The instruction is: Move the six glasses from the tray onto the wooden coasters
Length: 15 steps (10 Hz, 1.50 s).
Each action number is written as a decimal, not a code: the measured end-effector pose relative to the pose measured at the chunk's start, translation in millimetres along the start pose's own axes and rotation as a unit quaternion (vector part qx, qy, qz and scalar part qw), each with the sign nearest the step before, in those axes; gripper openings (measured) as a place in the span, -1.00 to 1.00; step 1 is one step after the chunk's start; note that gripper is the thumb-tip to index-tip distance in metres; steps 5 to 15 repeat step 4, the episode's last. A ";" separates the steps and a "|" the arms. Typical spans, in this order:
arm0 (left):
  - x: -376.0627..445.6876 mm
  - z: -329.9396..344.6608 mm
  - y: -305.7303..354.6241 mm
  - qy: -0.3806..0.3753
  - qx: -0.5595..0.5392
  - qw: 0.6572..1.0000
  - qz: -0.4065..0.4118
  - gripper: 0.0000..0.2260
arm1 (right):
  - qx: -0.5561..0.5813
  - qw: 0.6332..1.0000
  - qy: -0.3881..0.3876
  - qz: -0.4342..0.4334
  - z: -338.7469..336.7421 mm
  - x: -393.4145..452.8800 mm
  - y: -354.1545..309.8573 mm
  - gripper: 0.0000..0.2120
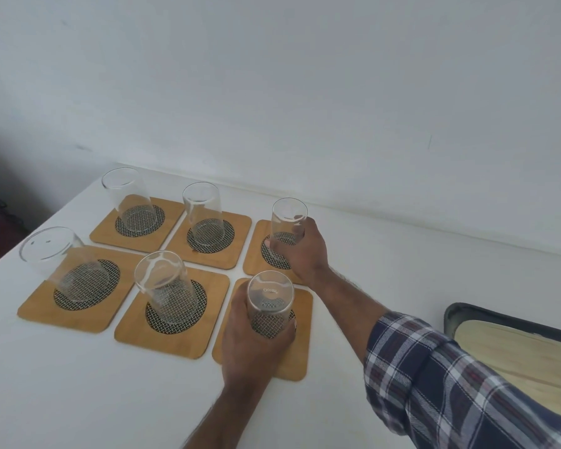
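Observation:
Several square wooden coasters with dark woven centres lie in two rows on the white table (110, 400), each with a clear glass upside down on it. My left hand (250, 348) grips the near-right glass (270, 298), which stands on the near-right coaster (297, 358). My right hand (305, 251) grips the far-right glass (288, 218) on the far-right coaster (253, 260). Free-standing glasses are the far-left glass (126, 192), the far-middle glass (203, 209), the near-left glass (58, 260) and the near-middle glass (162, 283). The tray (460, 315), dark-rimmed with a pale wood base, lies at the right with nothing showing on it.
A white wall rises right behind the table's far edge. The table's left edge runs diagonally past the left coasters, with a dark floor area beyond it. My plaid right sleeve (450, 384) crosses the space between the coasters and the tray.

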<state>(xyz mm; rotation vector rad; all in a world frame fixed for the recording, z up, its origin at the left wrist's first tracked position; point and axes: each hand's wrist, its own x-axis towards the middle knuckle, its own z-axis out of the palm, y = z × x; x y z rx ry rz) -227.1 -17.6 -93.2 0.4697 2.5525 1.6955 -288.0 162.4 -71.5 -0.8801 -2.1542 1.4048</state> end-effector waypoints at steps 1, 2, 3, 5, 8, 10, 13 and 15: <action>-0.7 -1.6 -0.5 -0.003 -0.007 1.000 0.013 -0.19 | 0.013 1.000 -0.010 0.008 -4.3 -8.1 3.4 -0.15; -0.9 -3.0 -0.6 -0.017 -0.003 1.000 0.017 -0.09 | 0.013 1.000 -0.015 0.022 -13.3 -21.5 2.8 -0.10; -2.0 -9.5 -5.4 -0.040 -0.003 0.999 0.018 -0.06 | 0.029 0.999 -0.021 0.025 -28.2 -36.0 5.0 -0.07; -6.4 -21.3 -8.4 -0.062 -0.023 0.998 -0.005 0.02 | 0.072 0.997 -0.004 0.028 -45.7 -56.0 9.7 -0.10; -6.4 -21.3 -8.4 -0.062 -0.023 0.998 -0.005 0.02 | 0.072 0.997 -0.004 0.028 -45.7 -56.0 9.7 -0.10; -6.4 -21.3 -8.4 -0.062 -0.023 0.998 -0.005 0.02 | 0.072 0.997 -0.004 0.028 -45.7 -56.0 9.7 -0.10; -6.4 -21.3 -8.4 -0.062 -0.023 0.998 -0.005 0.02 | 0.072 0.997 -0.004 0.028 -45.7 -56.0 9.7 -0.10; -6.4 -21.3 -8.4 -0.062 -0.023 0.998 -0.005 0.02 | 0.072 0.997 -0.004 0.028 -45.7 -56.0 9.7 -0.10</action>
